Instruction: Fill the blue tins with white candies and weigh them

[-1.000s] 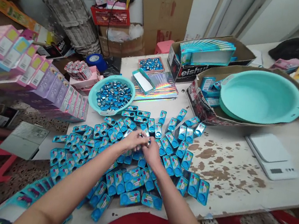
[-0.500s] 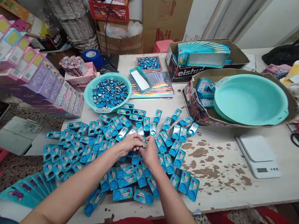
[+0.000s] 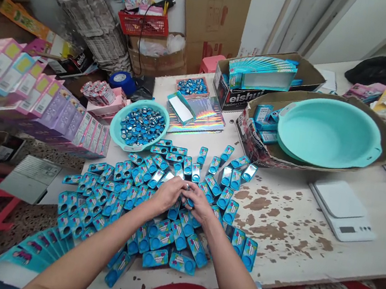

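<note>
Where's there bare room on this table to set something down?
Widest: the worn tabletop between the blue cases and white scale, before the cardboard box; another strip runs between scale and front edge. Crowded: around the left hand and right hand, amid closely packed cases.

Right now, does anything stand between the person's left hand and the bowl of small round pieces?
Yes, but only low down: small blue boxes lie between the left hand and the near rim of the bowl. Nothing visible seems to block a reach over them.
</note>
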A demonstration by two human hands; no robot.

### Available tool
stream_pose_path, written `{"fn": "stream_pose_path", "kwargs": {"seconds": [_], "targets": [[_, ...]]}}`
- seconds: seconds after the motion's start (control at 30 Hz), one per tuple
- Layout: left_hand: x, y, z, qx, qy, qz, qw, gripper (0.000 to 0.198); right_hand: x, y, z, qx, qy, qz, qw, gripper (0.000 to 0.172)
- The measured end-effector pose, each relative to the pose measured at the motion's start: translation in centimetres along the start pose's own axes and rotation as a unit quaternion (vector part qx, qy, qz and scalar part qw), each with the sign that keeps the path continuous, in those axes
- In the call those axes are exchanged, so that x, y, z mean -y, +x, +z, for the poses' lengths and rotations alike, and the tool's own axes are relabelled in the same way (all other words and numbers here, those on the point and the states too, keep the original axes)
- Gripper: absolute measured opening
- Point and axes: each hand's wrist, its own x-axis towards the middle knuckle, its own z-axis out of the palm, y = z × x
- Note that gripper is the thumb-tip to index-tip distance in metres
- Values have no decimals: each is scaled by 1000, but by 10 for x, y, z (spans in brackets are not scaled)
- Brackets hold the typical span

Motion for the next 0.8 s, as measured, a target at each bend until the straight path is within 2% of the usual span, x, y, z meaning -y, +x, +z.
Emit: {"fn": "stream_pose_path", "kwargs": {"seconds": [0.1, 0.3, 0.37, 0.47, 0.57, 0.6, 0.67, 0.73, 0.8], "targets": [[3, 2, -4, 13, -26, -9, 1000, 21, -1, 5, 4, 9, 33, -3, 999, 39], [17, 18, -9, -12, -173, -158, 972, 22, -4, 18, 11, -30, 73, -9, 997, 41], [22, 20, -8, -18, -143, -154, 977, 27, -3, 22, 10, -15, 45, 2, 999, 41], [27, 25, -11, 1, -87, -120, 989, 16, 2, 28, 6, 8, -2, 22, 1000, 37], [34, 42, -23, -1, -103, -175, 979, 17, 8, 35, 4, -38, -7, 28, 999, 35], [37, 52, -30, -15, -81, -199, 977, 18, 10, 37, 3, -60, -4, 27, 998, 35], [44, 78, -45, -25, 49, -224, 973, 17, 14, 39, 2, -89, 2, 26, 996, 34], [52, 109, -60, 0, 200, -224, 954, 17, 17, 38, 2, -97, 2, 24, 995, 34], [57, 138, -69, 37, 284, -228, 931, 19, 19, 36, 1, -102, 4, 23, 995, 35]]}}
